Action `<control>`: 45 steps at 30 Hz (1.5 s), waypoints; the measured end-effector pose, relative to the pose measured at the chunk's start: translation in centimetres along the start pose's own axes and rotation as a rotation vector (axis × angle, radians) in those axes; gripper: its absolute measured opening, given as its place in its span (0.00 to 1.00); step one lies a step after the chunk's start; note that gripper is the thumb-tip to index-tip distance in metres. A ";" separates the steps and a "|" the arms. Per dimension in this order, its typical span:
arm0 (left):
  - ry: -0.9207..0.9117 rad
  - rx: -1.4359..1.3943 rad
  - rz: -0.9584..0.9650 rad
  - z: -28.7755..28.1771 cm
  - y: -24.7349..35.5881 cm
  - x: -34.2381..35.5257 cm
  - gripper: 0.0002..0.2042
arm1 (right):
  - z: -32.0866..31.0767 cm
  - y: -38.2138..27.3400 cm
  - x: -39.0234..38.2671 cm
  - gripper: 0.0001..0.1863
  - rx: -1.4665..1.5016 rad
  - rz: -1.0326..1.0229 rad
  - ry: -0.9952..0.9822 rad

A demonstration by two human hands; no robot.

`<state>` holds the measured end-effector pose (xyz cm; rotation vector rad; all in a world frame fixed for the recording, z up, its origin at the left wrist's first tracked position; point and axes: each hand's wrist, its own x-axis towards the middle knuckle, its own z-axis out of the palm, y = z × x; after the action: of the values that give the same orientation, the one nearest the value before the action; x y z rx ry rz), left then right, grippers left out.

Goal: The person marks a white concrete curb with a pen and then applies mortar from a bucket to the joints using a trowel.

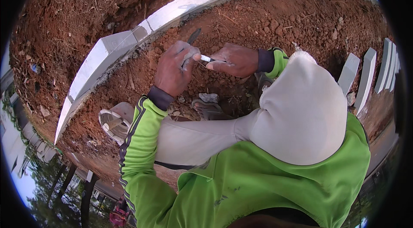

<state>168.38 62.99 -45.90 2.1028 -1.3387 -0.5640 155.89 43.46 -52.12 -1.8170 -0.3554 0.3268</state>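
Note:
My left hand (176, 66) is closed, with grey smears on its fingers. At its fingertips it grips the white part of a slim pen-like stick (206, 58). My right hand (234, 60) comes in from the right and pinches the dark end of that same stick. A narrow dark pointed blade (194, 35) juts out beyond my left hand; its other end is hidden behind the fingers, so I cannot tell how it is held. Both hands are above reddish soil (232, 17), on the near side of a curved row of pale kerbstones (189, 4).
A dirty pale bucket (122, 112) with a stick-like piece inside stands left of my leg. A sandalled foot (208, 109) rests on the soil below my hands, beside a grey-white lump (208, 97). Several loose kerbstones (366, 75) lie at the right.

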 end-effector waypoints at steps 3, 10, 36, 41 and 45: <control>-0.001 0.030 -0.010 -0.2 -0.2 -0.5 0.05 | 0.1 -0.1 0.4 0.26 -0.019 0.005 0.007; 0.091 0.064 -0.128 -0.6 -1.2 -1.1 0.05 | -0.2 0.0 0.1 0.24 -0.201 0.008 0.024; 0.095 -0.749 -0.481 -1.4 -0.4 1.1 0.18 | -4.8 -3.9 -1.7 0.17 0.530 0.014 0.683; 0.085 -0.713 -0.514 -1.3 0.7 1.3 0.18 | -4.3 -4.2 -1.6 0.16 0.534 0.076 0.639; 0.193 -0.623 -0.447 -0.6 1.2 1.5 0.17 | -3.1 -3.6 -0.8 0.14 0.627 0.017 0.652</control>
<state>168.52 61.38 -44.75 1.8530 -0.4829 -0.8099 156.14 41.36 -47.78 -1.2144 0.2077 -0.1459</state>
